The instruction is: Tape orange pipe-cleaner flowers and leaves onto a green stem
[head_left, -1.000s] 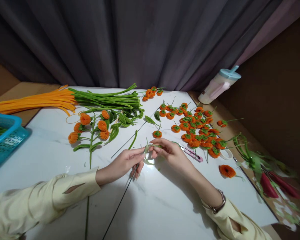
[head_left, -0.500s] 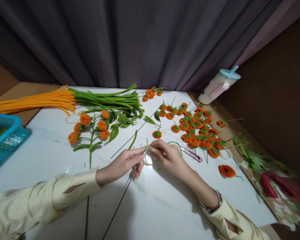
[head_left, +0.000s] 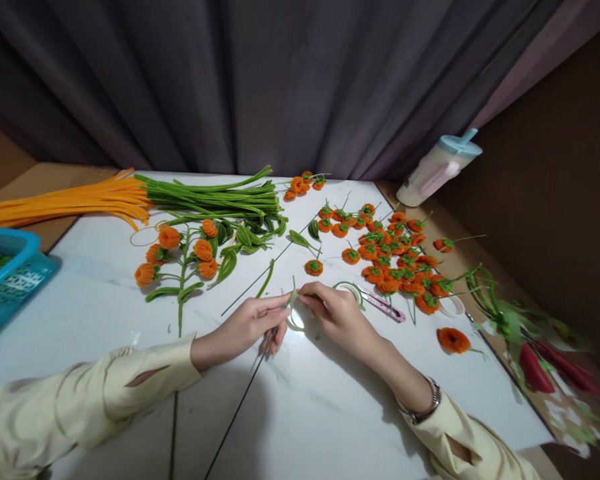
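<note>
In the middle of the white table, my left hand [head_left: 253, 327] pinches a dark thin stem [head_left: 237, 417], which slants down toward the near edge. Thin green tape [head_left: 293, 300] runs at its fingertips, close to the stem's upper end. My right hand [head_left: 337, 313] has thumb and forefinger closed on the tape, almost touching the left fingertips. Beside the right hand lies a roll of green tape [head_left: 351, 289], partly covered by that hand. Pink-handled scissors [head_left: 385, 307] rest just right of the roll.
Many orange fuzzy flower heads [head_left: 387, 257] spread over the right side. An assembled flower branch [head_left: 184, 267], green stems [head_left: 215, 200] and orange stems [head_left: 70, 200] lie left. A blue basket [head_left: 30, 267] is far left; a tumbler [head_left: 437, 170] stands back right.
My right hand has shifted very slightly left, toward the left fingertips. The left hand keeps its hold on the stem.
</note>
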{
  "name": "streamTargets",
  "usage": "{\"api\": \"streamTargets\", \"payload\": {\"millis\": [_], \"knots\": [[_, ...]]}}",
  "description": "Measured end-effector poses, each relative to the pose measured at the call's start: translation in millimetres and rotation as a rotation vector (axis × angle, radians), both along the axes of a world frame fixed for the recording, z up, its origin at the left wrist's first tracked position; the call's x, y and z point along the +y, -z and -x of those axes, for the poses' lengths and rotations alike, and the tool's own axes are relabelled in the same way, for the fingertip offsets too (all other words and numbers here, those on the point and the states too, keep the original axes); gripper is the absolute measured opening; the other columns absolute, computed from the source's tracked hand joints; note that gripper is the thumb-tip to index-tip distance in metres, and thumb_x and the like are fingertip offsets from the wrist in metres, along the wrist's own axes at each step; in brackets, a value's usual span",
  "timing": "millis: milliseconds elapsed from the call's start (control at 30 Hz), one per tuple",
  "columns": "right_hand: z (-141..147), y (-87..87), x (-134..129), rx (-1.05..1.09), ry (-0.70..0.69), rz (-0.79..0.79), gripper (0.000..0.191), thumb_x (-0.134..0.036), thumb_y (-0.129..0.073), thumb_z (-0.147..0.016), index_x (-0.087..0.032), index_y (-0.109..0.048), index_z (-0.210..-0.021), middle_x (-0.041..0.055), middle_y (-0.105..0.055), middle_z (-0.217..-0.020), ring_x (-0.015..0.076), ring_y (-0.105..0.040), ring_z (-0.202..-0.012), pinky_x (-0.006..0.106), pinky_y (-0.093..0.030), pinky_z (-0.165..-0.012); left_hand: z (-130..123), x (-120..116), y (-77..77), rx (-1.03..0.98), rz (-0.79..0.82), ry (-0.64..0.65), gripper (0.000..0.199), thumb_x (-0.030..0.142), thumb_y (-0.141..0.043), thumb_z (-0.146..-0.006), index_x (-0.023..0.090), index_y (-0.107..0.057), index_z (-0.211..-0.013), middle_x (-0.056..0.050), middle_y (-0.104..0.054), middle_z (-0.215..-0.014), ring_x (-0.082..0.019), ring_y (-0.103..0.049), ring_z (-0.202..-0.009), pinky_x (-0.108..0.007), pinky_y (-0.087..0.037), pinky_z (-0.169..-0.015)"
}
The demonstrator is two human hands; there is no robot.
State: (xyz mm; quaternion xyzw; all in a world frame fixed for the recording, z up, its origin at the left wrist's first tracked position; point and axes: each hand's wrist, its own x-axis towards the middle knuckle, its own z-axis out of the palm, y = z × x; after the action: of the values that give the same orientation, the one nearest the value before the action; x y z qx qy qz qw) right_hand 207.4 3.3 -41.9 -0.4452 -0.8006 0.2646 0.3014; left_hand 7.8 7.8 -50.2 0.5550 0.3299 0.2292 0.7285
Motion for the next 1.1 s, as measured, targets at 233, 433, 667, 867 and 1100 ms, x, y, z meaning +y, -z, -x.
{"api": "streamTargets", "payload": {"millis": [233,433,667,867,1100], "knots": [[1.1,9.5,-0.2,0.006,0.022,-0.071,0.014,-0.012,-0.042,-0.091,-0.019,-0.054,-0.092,0.0031,-0.065,-0.077,0.0124,-0.056,-0.06,0.021,-0.039,-0.055,-1.2,-0.7,-3.8,0.022,0.005,0.012,0.058,0.044,-0.049,-0.092,0.003,-0.048,-0.132,0.002,-0.054,-0.057,-0.01,-0.049,-0.046,-0.023,-0.038,-0.047],[6.3,10.6,-1.7,0.031,0.071,-0.067,0.013,-0.013,-0.043,-0.091,-0.018,-0.055,-0.089,0.0025,-0.065,-0.074,0.0117,-0.055,-0.057,0.022,-0.038,-0.052,-0.9,-1.9,-3.5,0.037,-0.006,0.039,0.057,0.041,-0.047,-0.093,0.003,-0.044,-0.136,0.002,-0.055,-0.058,-0.01,-0.049,-0.046,-0.023,-0.038,-0.047],[4.4,4.2,-0.2,0.032,0.13,-0.041,0.011,-0.017,-0.049,-0.091,-0.018,-0.06,-0.091,0.0021,-0.066,-0.073,0.0125,-0.055,-0.058,0.022,-0.038,-0.054,-0.7,-2.3,-0.4,-0.021,0.031,-0.011,0.065,0.04,-0.048,-0.093,0.003,-0.031,-0.145,0.003,-0.055,-0.057,-0.01,-0.049,-0.046,-0.023,-0.039,-0.048],[6.9,2.8,-0.4,0.117,0.223,0.0,0.013,-0.016,-0.052,-0.089,-0.019,-0.064,-0.085,0.0031,-0.067,-0.077,0.0152,-0.059,-0.067,0.025,-0.043,-0.061,-1.0,-1.0,2.4,-0.04,0.039,-0.011,0.064,0.037,-0.047,-0.094,0.006,-0.026,-0.147,0.003,-0.056,-0.057,-0.01,-0.05,-0.046,-0.023,-0.039,-0.048],[14.2,4.4,-0.2,0.341,0.336,0.083,0.012,-0.019,-0.062,-0.082,-0.02,-0.074,-0.08,0.0062,-0.062,-0.085,0.0184,-0.059,-0.081,0.029,-0.045,-0.067,-0.8,0.1,1.7,-0.045,0.035,-0.006,0.058,0.038,-0.048,-0.094,0.008,-0.038,-0.142,0.003,-0.055,-0.056,-0.009,-0.051,-0.046,-0.021,-0.04,-0.047]]}}
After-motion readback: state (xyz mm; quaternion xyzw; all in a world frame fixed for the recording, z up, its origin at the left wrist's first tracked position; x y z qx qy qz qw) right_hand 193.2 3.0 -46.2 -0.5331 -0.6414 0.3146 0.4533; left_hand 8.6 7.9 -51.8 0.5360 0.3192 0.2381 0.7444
